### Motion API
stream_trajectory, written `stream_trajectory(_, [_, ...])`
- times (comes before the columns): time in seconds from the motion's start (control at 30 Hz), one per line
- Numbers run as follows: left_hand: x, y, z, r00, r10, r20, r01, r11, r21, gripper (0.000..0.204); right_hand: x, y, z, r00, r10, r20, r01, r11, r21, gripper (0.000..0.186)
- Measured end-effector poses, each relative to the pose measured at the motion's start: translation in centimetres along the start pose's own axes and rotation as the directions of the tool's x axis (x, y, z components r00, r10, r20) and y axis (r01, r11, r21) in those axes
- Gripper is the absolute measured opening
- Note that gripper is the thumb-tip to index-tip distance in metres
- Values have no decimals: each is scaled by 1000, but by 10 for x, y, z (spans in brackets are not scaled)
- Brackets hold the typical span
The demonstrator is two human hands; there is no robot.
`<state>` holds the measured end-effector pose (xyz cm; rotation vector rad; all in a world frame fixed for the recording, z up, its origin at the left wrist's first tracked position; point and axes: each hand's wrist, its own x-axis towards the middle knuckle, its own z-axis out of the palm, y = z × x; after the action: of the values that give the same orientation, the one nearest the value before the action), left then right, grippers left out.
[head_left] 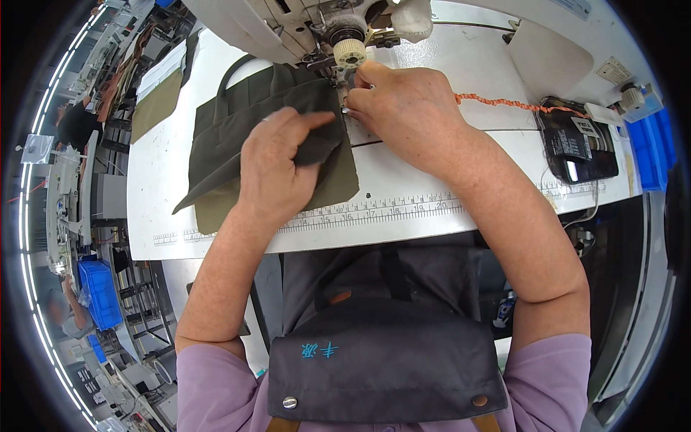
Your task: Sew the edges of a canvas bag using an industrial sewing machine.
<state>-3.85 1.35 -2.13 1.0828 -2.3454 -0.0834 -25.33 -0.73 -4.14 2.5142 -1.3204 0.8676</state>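
Dark green fabric (pixel 223 147) with folds and a strap-like loop (pixel 229 83) lies on the white sewing table, over a lighter olive fabric piece (pixel 219 210). My left hand (pixel 277 162) rests on the dark fabric, index finger stretched toward the needle area and thumb apart, slightly blurred. Beside the presser foot of the sewing machine (pixel 241 21), my right hand (pixel 407 108) is closed in a pinch at the fabric's right edge. Its fingertips hide most of what they hold; a small shiny bit shows beneath them.
A ruler strip (pixel 389 210) runs along the table's front edge. To the right, an orange coiled cord (pixel 504 104) reaches a black phone (pixel 586 162). Olive fabric (pixel 158 104) lies at far left. Blue bins (pixel 99 295) and another person (pixel 72 317) are farther left.
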Motion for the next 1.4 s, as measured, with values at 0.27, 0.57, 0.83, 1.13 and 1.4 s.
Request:
stream_trajectory(0.27, [5,-7,9,987,-155,41,160,970,-182,36,-1,-1,-1,1000,19,-10,-19,1000,1,5])
stream_trajectory(0.57, [5,-2,5,975,-202,96,211,973,-92,28,-1,-1,-2,1000,23,0,-23,1000,-11,4])
stream_trajectory(0.83, [4,-2,11,995,-99,25,96,991,88,28,-1,-1,0,1000,27,5,-27,1000,-2,3])
stream_trajectory(1.13, [5,8,2,992,-32,124,4,975,222,36,-4,8,-13,997,80,19,-80,997,3,14])
stream_trajectory(1.4, [-9,-9,18,991,135,15,-136,989,58,39,-5,3,-12,986,25,167,-49,988,143,24])
